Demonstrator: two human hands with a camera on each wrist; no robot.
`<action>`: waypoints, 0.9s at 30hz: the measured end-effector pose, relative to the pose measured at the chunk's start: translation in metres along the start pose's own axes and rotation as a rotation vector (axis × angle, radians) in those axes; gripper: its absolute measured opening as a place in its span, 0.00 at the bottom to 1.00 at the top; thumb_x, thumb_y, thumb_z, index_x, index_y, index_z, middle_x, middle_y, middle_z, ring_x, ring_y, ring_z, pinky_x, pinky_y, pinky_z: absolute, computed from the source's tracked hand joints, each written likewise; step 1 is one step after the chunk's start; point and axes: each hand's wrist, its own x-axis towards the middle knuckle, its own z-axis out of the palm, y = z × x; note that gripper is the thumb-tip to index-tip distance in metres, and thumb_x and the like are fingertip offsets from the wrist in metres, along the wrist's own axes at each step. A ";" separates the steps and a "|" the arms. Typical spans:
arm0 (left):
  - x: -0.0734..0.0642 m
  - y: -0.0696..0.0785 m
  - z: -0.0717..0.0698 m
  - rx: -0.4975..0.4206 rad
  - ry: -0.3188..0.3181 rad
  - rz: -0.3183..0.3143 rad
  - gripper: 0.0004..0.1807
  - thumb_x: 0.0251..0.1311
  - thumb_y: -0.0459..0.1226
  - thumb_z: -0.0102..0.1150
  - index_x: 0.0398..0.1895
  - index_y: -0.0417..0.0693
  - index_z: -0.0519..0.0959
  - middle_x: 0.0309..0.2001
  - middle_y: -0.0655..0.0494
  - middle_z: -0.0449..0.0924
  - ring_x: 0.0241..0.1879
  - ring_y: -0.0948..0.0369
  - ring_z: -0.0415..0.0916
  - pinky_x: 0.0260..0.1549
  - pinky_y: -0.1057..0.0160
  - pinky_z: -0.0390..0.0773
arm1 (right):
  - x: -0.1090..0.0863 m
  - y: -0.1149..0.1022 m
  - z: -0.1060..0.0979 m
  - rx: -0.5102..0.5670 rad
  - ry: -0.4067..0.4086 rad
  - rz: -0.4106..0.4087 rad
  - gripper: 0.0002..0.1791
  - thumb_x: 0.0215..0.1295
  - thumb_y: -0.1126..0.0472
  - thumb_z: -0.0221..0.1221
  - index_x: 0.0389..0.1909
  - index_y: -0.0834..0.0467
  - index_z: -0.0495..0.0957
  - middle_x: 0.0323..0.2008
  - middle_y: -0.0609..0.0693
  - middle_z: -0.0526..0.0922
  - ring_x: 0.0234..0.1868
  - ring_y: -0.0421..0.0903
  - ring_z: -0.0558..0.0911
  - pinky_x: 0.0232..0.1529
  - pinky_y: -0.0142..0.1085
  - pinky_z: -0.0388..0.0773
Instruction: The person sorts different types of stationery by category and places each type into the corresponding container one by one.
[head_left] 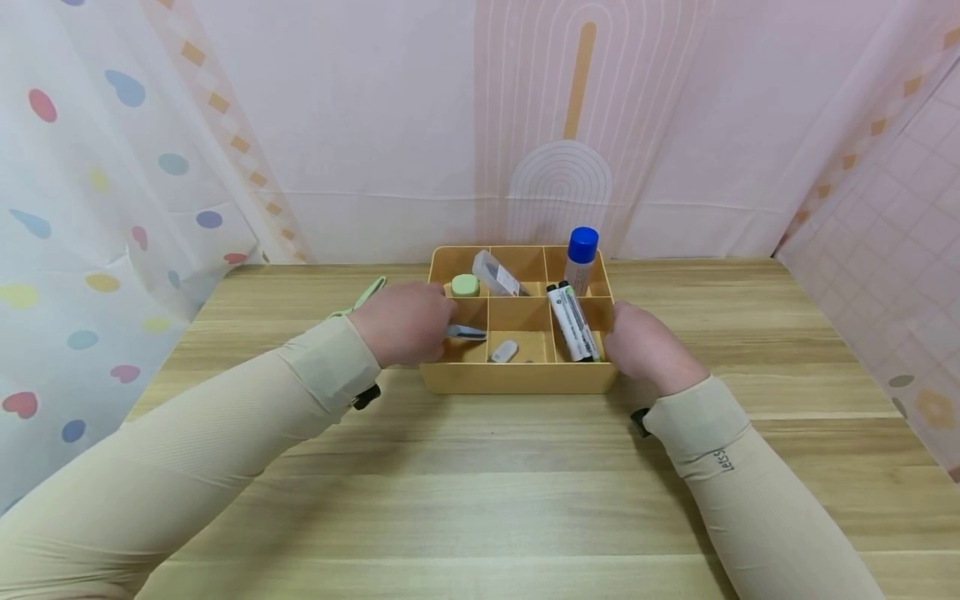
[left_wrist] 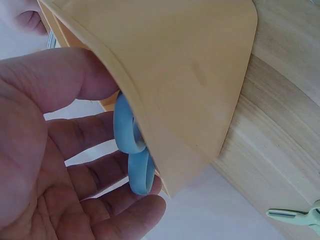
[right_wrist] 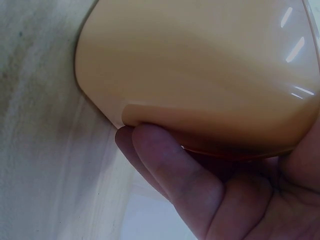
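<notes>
A tan compartment organizer (head_left: 517,379) stands on the table. At its left wall, my left hand (head_left: 408,323) reaches over the front-left compartment. In the left wrist view, its thumb and fingers close around the blue loop handles of scissors (left_wrist: 128,127), right at the rim. The far end of the scissors points rightward inside the compartment. Along the organizer's right side, my right hand (head_left: 648,346) grips the wall, its fingers (right_wrist: 165,150) curled against a ledge on the outer face.
The organizer also holds a light-green rounded item (head_left: 465,286), a clear case (head_left: 495,273), a blue-capped tube (head_left: 582,250), two markers (head_left: 573,325) and a small white oval item (head_left: 504,351). A light-green slotted item (left_wrist: 295,217) lies left of it. A curtain (head_left: 375,125) hangs behind.
</notes>
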 end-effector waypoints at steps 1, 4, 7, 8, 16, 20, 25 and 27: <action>0.000 -0.001 0.000 0.000 0.002 0.002 0.06 0.59 0.39 0.69 0.35 0.47 0.82 0.35 0.53 0.79 0.31 0.56 0.76 0.31 0.58 0.81 | 0.000 0.000 0.000 0.000 0.000 -0.001 0.29 0.74 0.68 0.45 0.73 0.75 0.60 0.54 0.67 0.78 0.33 0.52 0.77 0.26 0.37 0.75; 0.000 -0.002 0.000 -0.006 0.001 0.003 0.08 0.60 0.40 0.68 0.37 0.48 0.81 0.36 0.53 0.79 0.32 0.57 0.76 0.31 0.58 0.80 | 0.000 0.000 0.000 0.000 0.002 -0.007 0.30 0.74 0.68 0.45 0.74 0.75 0.60 0.54 0.68 0.78 0.34 0.52 0.77 0.26 0.37 0.75; -0.001 -0.003 -0.001 -0.024 -0.001 -0.001 0.08 0.61 0.41 0.68 0.38 0.48 0.82 0.36 0.54 0.79 0.33 0.57 0.75 0.32 0.59 0.79 | 0.000 0.000 0.000 0.003 0.003 -0.009 0.30 0.73 0.68 0.45 0.74 0.74 0.60 0.55 0.68 0.78 0.34 0.52 0.77 0.27 0.37 0.75; -0.001 -0.003 -0.001 -0.033 -0.001 -0.004 0.09 0.61 0.41 0.68 0.39 0.48 0.82 0.36 0.54 0.79 0.33 0.57 0.75 0.32 0.59 0.79 | 0.000 0.000 0.000 0.002 0.003 -0.010 0.30 0.73 0.68 0.45 0.74 0.75 0.60 0.55 0.68 0.78 0.34 0.52 0.77 0.27 0.37 0.76; -0.002 -0.007 0.000 -0.078 0.005 -0.017 0.13 0.64 0.45 0.68 0.45 0.48 0.84 0.38 0.55 0.79 0.34 0.56 0.77 0.37 0.56 0.82 | 0.001 0.000 0.001 0.003 -0.001 -0.003 0.31 0.73 0.69 0.44 0.74 0.75 0.59 0.54 0.67 0.78 0.32 0.51 0.76 0.25 0.36 0.75; -0.003 -0.009 0.002 -0.079 0.017 -0.021 0.16 0.66 0.47 0.67 0.50 0.47 0.84 0.39 0.56 0.78 0.35 0.56 0.78 0.39 0.54 0.83 | 0.001 0.000 0.000 -0.003 -0.001 -0.005 0.30 0.73 0.69 0.44 0.74 0.75 0.60 0.52 0.67 0.78 0.32 0.50 0.76 0.25 0.35 0.74; -0.004 -0.011 0.002 -0.093 0.044 -0.021 0.19 0.67 0.48 0.67 0.53 0.46 0.83 0.40 0.56 0.79 0.36 0.56 0.78 0.42 0.54 0.83 | 0.000 0.000 0.000 -0.005 -0.005 0.001 0.30 0.74 0.68 0.44 0.74 0.76 0.59 0.53 0.67 0.77 0.32 0.50 0.76 0.25 0.35 0.74; -0.004 -0.012 0.002 -0.099 0.061 -0.017 0.21 0.67 0.48 0.67 0.55 0.45 0.83 0.42 0.54 0.80 0.38 0.55 0.79 0.45 0.53 0.84 | 0.000 0.000 0.000 0.001 -0.004 0.003 0.30 0.74 0.68 0.44 0.74 0.75 0.59 0.52 0.67 0.78 0.32 0.50 0.76 0.25 0.35 0.74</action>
